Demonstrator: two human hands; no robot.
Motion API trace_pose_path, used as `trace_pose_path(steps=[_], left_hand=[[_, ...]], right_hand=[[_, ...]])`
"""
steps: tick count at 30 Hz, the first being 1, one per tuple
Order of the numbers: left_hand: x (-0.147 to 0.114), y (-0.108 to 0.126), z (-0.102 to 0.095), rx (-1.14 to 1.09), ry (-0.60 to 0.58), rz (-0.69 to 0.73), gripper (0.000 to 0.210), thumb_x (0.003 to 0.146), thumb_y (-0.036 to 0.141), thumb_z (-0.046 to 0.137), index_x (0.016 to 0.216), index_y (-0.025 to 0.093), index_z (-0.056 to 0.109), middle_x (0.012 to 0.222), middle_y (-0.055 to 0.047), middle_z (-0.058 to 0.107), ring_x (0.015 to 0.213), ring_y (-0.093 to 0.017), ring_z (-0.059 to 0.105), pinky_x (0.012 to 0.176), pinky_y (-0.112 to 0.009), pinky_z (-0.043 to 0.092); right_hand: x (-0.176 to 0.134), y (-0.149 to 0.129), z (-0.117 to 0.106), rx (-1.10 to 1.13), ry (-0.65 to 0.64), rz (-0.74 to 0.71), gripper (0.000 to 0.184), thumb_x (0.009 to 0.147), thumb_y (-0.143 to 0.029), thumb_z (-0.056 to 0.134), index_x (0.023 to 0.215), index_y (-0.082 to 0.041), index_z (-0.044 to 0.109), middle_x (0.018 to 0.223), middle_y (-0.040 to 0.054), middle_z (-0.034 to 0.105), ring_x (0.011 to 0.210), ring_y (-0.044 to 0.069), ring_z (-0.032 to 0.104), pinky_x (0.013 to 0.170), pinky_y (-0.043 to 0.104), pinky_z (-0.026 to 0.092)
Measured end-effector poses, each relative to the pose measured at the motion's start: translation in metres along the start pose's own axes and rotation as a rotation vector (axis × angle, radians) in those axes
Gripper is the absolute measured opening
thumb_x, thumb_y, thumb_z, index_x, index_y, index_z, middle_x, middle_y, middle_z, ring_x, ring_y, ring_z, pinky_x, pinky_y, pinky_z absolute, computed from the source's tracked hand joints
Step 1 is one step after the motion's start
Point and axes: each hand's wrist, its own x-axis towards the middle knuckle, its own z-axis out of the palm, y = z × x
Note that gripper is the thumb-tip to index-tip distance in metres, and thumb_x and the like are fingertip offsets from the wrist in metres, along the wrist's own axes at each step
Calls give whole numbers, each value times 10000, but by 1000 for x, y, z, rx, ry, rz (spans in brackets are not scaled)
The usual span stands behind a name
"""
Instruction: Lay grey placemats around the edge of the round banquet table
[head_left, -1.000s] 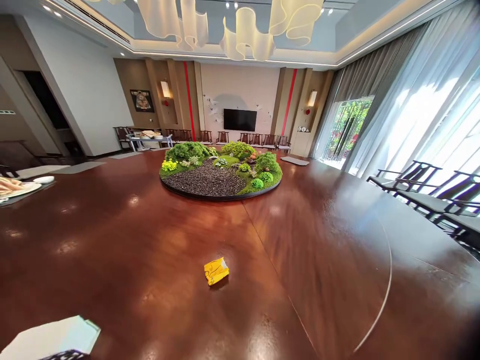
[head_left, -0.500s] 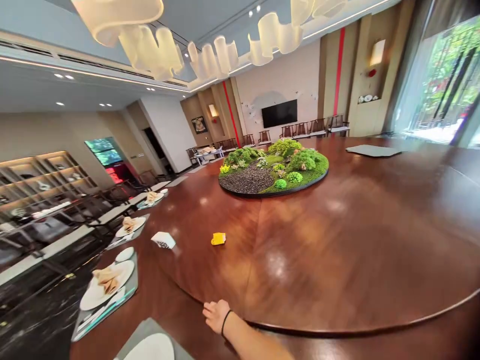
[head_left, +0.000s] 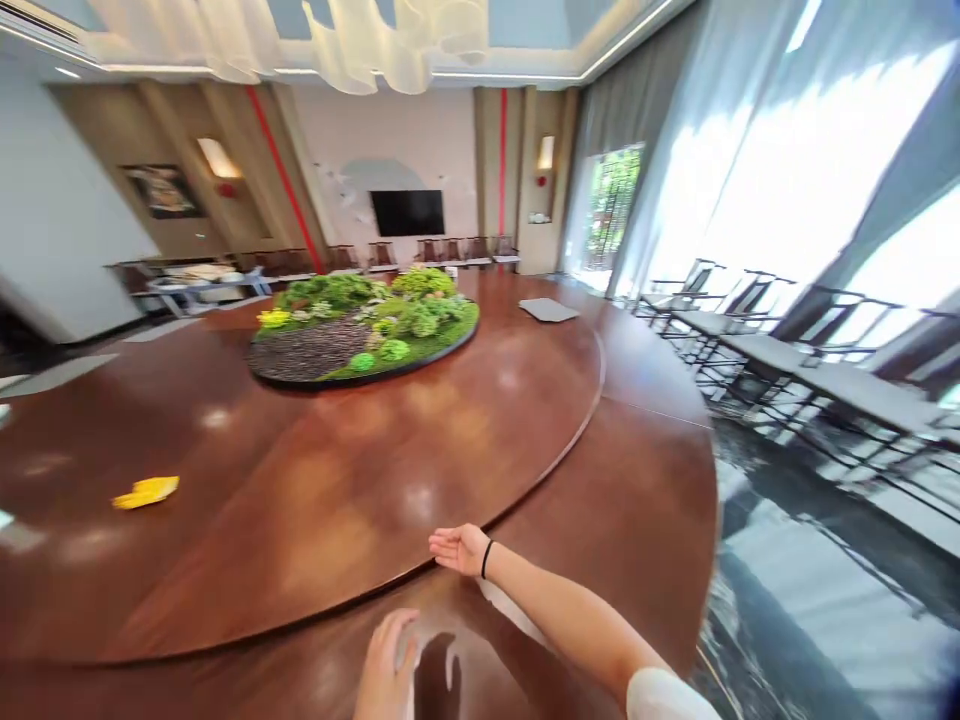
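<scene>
My right hand (head_left: 459, 550), with a black band on its wrist, is at the near rim of the large round turntable (head_left: 360, 470). Its fingers are stretched out, palm turned partly up, holding nothing. Lower down, my left hand (head_left: 390, 645) is over the brown wooden table (head_left: 637, 480). Its thumb stands apart from its slightly curved fingers, and it is empty. A small yellow object (head_left: 146, 492), blurred, lies on the turntable far to the left of both hands. I cannot make out its kind.
A round miniature garden (head_left: 367, 335) with moss and gravel sits in the turntable's middle. A grey mat (head_left: 549, 310) lies beyond it to the right. Several chairs (head_left: 750, 300) line the curtained window side. A television (head_left: 407, 213) hangs on the far wall.
My view has swung right, so the place settings on the left are out of sight. My right hand has turned palm partly up along the turntable rim. My left hand has come into view.
</scene>
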Motion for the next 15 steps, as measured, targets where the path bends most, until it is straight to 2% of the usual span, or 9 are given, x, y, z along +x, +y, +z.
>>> trace_pose_path(steps=[4,7,10,13,15], left_hand=[[62,-24,51,75,-13,58,419,760,491,479,1014,209,654,1160,-102,653,1184,-305,551,1064,-465,406],[102,-40,84,220,-11,31,466,801,474,409,1108,182,603,1339,-123,544,1356,-285,374,1115,-447,326],[136,-47,103,342,35,-35,538,856,450,315,1252,143,510,1470,-139,406,1436,-265,202,1131,-473,256],[164,-52,110,346,148,-236,649,844,472,278,1344,79,410,1469,-225,374,1429,-330,200,1077,-578,269],[178,-55,108,341,294,-435,746,791,494,294,1362,19,367,1441,-311,358,1402,-400,237,1009,-648,302]], right_hand=[[-32,-36,-79,53,153,-115,254,764,-94,488,994,-137,586,900,55,702,796,120,667,893,303,452],[-55,-63,-137,-6,325,-174,245,752,-104,503,982,-128,585,927,64,681,778,120,649,870,297,466],[-72,-95,-189,-97,560,-224,205,755,-115,520,953,-136,570,927,61,650,736,112,609,837,289,466],[-76,-130,-230,-113,724,-247,142,756,-125,525,893,-160,541,906,51,612,724,113,565,806,285,456],[-71,-153,-251,-118,787,-254,100,754,-141,530,848,-173,522,902,59,596,758,138,562,792,303,453]])
